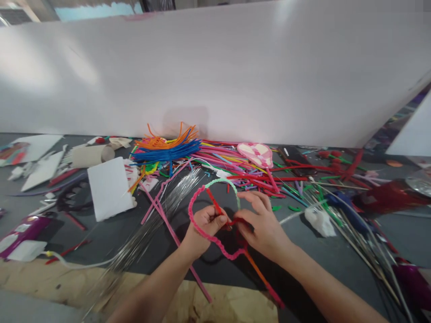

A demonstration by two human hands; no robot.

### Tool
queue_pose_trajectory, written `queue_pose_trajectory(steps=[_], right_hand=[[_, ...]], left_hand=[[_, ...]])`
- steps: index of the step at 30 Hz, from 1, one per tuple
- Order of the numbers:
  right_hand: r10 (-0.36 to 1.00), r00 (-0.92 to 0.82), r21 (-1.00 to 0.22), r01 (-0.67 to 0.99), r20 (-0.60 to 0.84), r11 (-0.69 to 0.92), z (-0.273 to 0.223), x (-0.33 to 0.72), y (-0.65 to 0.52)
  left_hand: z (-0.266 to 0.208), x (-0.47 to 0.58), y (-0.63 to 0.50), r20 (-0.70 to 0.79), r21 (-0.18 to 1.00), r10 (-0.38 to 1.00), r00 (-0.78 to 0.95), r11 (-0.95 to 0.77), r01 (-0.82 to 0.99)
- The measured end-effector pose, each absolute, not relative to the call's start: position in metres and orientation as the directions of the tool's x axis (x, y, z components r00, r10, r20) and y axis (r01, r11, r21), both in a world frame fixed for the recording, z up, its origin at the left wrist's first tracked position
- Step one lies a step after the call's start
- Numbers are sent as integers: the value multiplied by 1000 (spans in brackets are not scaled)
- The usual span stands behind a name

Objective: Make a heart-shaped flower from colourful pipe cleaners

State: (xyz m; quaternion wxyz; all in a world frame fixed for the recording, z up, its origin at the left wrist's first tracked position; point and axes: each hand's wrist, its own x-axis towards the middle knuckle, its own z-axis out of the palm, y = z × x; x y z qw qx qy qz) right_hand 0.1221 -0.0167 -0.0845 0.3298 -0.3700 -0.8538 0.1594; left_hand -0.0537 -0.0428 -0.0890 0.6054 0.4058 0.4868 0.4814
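A loop of twisted pipe cleaner (191,211), pink on one side and mint green on the other, surrounds my working fingers. From its lower right runs an orange and red pipe cleaner stem (258,268). My left hand (204,226) reaches through the loop, thumb and finger pinched on a red pipe cleaner (214,201) that crosses its inside. On the right, my right hand (261,222) grips the same red strand between thumb and fingertips, its upper fingers bent near the green side. The exact contact under the right fingers is partly hidden.
Bundles of blue (168,151) and orange pipe cleaners (175,140) lie ahead, beside a pink and white heart (256,154). Thin metal wires (168,197) spread leftward near a white card (109,188). Glue guns (22,233) flank the workspace. A white board (215,76) stands behind.
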Motion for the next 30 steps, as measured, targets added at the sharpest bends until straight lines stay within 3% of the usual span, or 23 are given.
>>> queue_pose_trajectory(steps=[6,10,12,15,18,21,24,27,30], right_hand=[[792,-499,-720,398,351,569,-72,119,-30],[894,-441,-917,320,76,236,-66,121,-30],[905,-425,-950,294,-32,104,-63,122,-29],[844,-534,-954,274,-46,122,-60,121,-32],[724,-684,-842,333,94,424,-63,119,-37],[559,-791,-455,414,248,788,-71,117,-41],[506,-833,-154,483,222,862,-76,116,-45],[535,-818,-87,529,213,844,-76,117,-48],[567,-791,-117,556,229,823,-74,118,-46]], left_hand=[[-92,-55,-42,-205,961,978,44,210,-180],[-87,-53,-45,-257,941,957,137,280,-193],[-85,-52,-45,-262,936,954,147,288,-203],[-82,-52,-46,-251,939,962,106,268,-214],[-82,-54,-45,-266,931,961,76,276,-238],[-83,-53,-44,-312,903,947,77,321,-285],[-86,-52,-44,-329,892,941,84,339,-299],[-87,-53,-44,-328,876,936,125,351,-330],[-87,-57,-43,-304,858,931,204,360,-366]])
